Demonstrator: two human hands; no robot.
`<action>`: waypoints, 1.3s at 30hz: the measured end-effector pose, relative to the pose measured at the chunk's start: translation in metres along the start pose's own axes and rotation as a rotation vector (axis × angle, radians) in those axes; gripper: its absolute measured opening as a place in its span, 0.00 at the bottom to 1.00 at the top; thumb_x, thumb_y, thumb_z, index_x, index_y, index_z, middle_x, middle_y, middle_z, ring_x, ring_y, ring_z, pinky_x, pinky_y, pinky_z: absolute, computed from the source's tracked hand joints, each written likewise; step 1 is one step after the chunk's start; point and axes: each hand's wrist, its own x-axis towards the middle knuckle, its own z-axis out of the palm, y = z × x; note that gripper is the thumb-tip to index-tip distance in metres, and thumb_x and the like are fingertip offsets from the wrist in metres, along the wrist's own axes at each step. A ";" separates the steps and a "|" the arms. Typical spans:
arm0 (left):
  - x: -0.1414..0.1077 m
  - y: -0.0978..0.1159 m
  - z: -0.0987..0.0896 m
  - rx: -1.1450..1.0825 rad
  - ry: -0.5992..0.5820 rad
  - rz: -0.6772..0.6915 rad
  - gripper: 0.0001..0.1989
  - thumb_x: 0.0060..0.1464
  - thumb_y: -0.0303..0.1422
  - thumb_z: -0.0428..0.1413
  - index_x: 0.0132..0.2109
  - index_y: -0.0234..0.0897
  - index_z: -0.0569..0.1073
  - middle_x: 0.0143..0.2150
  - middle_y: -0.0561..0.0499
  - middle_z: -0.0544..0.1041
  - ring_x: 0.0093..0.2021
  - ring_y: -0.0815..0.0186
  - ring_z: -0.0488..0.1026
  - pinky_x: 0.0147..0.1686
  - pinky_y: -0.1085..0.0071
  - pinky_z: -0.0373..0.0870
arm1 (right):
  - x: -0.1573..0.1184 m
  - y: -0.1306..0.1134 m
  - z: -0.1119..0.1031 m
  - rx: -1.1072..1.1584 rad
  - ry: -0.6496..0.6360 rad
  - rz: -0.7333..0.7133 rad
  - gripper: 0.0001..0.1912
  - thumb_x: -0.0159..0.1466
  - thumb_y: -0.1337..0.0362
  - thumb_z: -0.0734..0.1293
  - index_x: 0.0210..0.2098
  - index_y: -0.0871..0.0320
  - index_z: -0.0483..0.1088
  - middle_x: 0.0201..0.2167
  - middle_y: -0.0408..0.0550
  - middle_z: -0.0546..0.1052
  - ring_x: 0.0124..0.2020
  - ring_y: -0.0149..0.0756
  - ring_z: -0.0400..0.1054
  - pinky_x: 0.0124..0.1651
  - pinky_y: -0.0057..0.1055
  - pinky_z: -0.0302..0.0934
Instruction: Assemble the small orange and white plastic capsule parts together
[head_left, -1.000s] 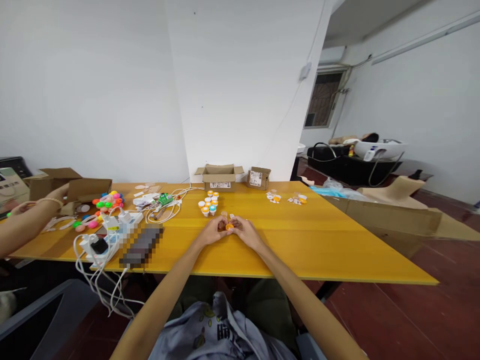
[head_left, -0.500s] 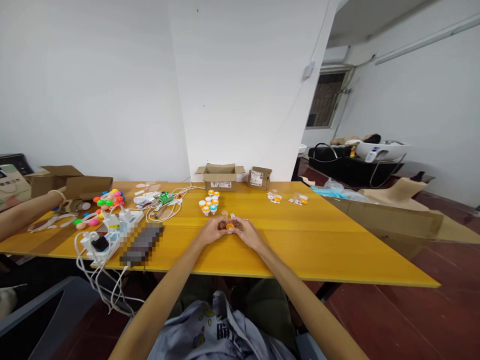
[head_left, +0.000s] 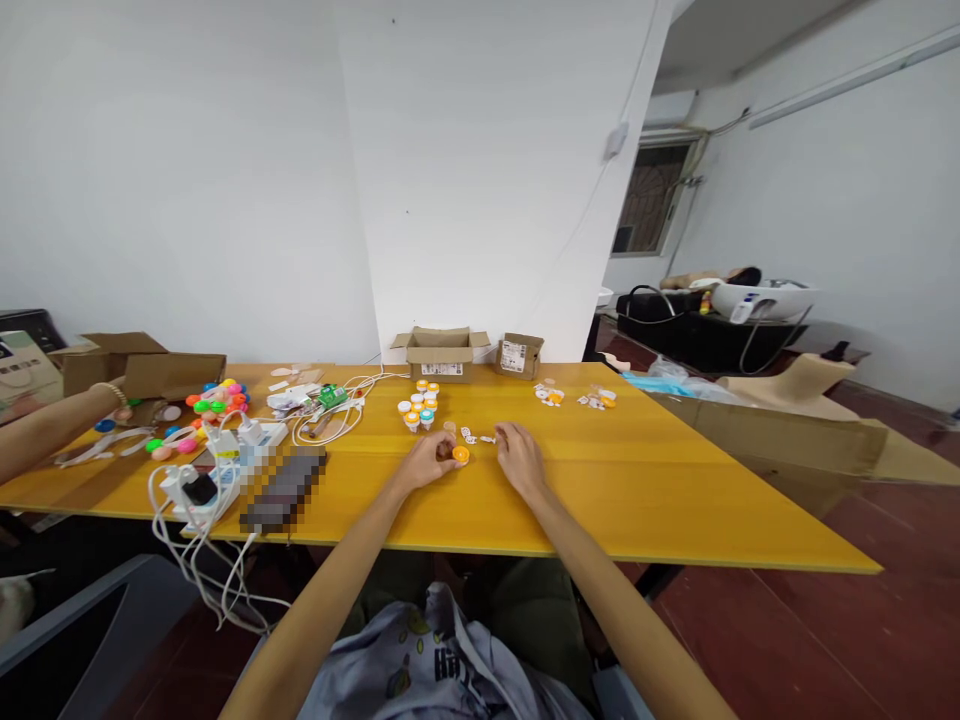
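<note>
An orange round plastic cap is pinched in the fingers of my left hand, low over the table. To the right, apart from it, is my right hand, its fingers bent and apart. Its fingertips are close to a small white plastic piece; whether they touch it I cannot see. More small white pieces lie between the hands. A clear disc lies just beyond my left hand. Farther back stands a cluster of small round containers with white, orange and teal tops.
Two cardboard boxes, an open one and a smaller one, stand by the wall. Loose orange and white parts lie back right. At left are a power strip, a phone, cables, colourful balls and another person's arm.
My right hand has let go of the orange cap and moved right, beside the white pieces. My left hand keeps the cap nearly in place. The other person's hand has shifted slightly.
</note>
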 end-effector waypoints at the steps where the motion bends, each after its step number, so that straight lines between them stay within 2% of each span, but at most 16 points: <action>1: 0.000 0.000 0.000 0.001 0.000 0.005 0.11 0.45 0.36 0.64 0.34 0.38 0.72 0.26 0.57 0.69 0.27 0.69 0.64 0.31 0.72 0.63 | 0.000 0.000 0.000 -0.033 -0.025 -0.001 0.15 0.64 0.71 0.58 0.39 0.54 0.76 0.41 0.51 0.80 0.44 0.42 0.72 0.48 0.35 0.64; 6: -0.001 -0.001 -0.001 0.010 0.004 0.036 0.11 0.45 0.35 0.64 0.35 0.38 0.72 0.28 0.57 0.70 0.29 0.68 0.66 0.32 0.71 0.64 | 0.000 -0.002 0.002 -0.189 -0.133 -0.020 0.13 0.65 0.71 0.61 0.42 0.54 0.77 0.43 0.52 0.79 0.45 0.42 0.70 0.48 0.34 0.62; 9: -0.001 -0.004 -0.001 0.013 0.011 0.034 0.12 0.45 0.36 0.64 0.36 0.38 0.73 0.29 0.56 0.71 0.30 0.67 0.67 0.33 0.71 0.65 | 0.000 -0.001 0.004 -0.224 -0.167 -0.038 0.12 0.65 0.70 0.62 0.37 0.54 0.77 0.40 0.52 0.79 0.44 0.41 0.70 0.46 0.33 0.61; 13: -0.001 -0.006 -0.001 0.010 0.009 0.024 0.14 0.44 0.37 0.65 0.38 0.39 0.74 0.29 0.56 0.71 0.31 0.66 0.67 0.34 0.70 0.66 | 0.001 0.003 0.005 -0.187 -0.130 -0.033 0.13 0.63 0.73 0.62 0.31 0.54 0.77 0.35 0.53 0.79 0.41 0.42 0.70 0.46 0.34 0.61; 18: 0.000 -0.004 -0.002 0.017 0.044 0.088 0.14 0.44 0.38 0.66 0.38 0.39 0.74 0.33 0.53 0.73 0.32 0.66 0.67 0.37 0.69 0.67 | 0.001 -0.001 0.004 0.120 -0.052 -0.057 0.11 0.64 0.69 0.62 0.32 0.53 0.75 0.34 0.49 0.80 0.39 0.42 0.72 0.44 0.35 0.63; 24: 0.001 0.003 -0.004 -0.142 0.075 0.146 0.14 0.51 0.40 0.62 0.43 0.39 0.77 0.39 0.48 0.78 0.39 0.62 0.72 0.41 0.67 0.68 | -0.003 -0.022 0.010 0.483 -0.111 -0.182 0.10 0.64 0.61 0.62 0.32 0.53 0.74 0.33 0.46 0.79 0.36 0.39 0.71 0.42 0.33 0.64; 28: 0.001 0.003 -0.005 -0.167 0.080 0.088 0.12 0.51 0.42 0.62 0.38 0.38 0.78 0.33 0.51 0.78 0.31 0.66 0.68 0.33 0.70 0.65 | -0.004 -0.030 0.015 0.573 -0.185 -0.239 0.12 0.65 0.60 0.61 0.29 0.53 0.72 0.29 0.44 0.77 0.33 0.37 0.70 0.39 0.31 0.63; 31: 0.002 0.002 -0.005 -0.170 0.103 0.063 0.13 0.50 0.43 0.63 0.36 0.38 0.79 0.30 0.52 0.78 0.27 0.68 0.66 0.29 0.71 0.63 | -0.005 -0.030 0.018 0.581 -0.208 -0.238 0.12 0.65 0.60 0.61 0.28 0.54 0.71 0.28 0.44 0.76 0.32 0.36 0.69 0.38 0.31 0.63; 34: 0.003 0.001 -0.005 -0.196 0.106 0.054 0.13 0.50 0.44 0.63 0.34 0.38 0.78 0.30 0.52 0.78 0.28 0.68 0.67 0.30 0.71 0.63 | -0.006 -0.029 0.020 0.549 -0.221 -0.238 0.12 0.66 0.59 0.61 0.29 0.54 0.72 0.28 0.44 0.76 0.32 0.36 0.69 0.38 0.30 0.62; 39: 0.005 0.001 -0.006 -0.262 0.164 0.014 0.15 0.48 0.46 0.63 0.30 0.37 0.75 0.30 0.51 0.78 0.31 0.66 0.72 0.33 0.70 0.67 | -0.004 -0.025 0.015 0.334 -0.111 -0.211 0.11 0.67 0.64 0.59 0.35 0.53 0.73 0.36 0.47 0.78 0.40 0.40 0.70 0.46 0.34 0.63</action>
